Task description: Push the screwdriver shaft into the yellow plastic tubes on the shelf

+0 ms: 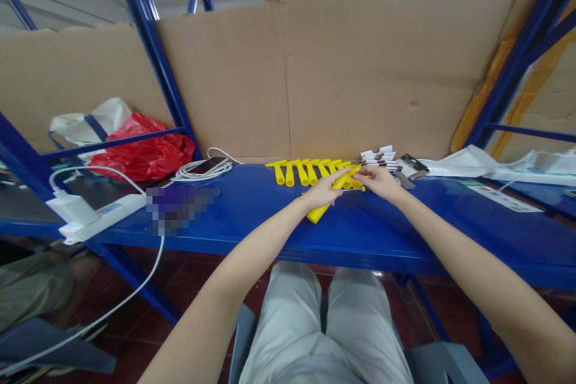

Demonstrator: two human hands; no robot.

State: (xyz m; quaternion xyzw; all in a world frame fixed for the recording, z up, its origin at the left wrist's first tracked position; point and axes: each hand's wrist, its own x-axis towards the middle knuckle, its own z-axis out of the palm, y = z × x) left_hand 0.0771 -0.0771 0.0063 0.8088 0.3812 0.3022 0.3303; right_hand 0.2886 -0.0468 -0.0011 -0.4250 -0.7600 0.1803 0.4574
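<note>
Bench (252, 207) below; left hand (324, 192) grips the tool (317, 214), likely light, stiff, best held mid-handle; right hand (377, 181) pinches its far end.

Over at the left, a crumpled red bag (146, 147) slumps against a whitish one (112, 113), and just beside it a dark phone (209, 165) rests on a coiled white cable (182, 173). Nearer the front edge of the blue desk (245, 204) a chunky white charger (72, 207) sits on a power strip (121, 210). Brown cardboard (360, 72) stands along the back.
</note>
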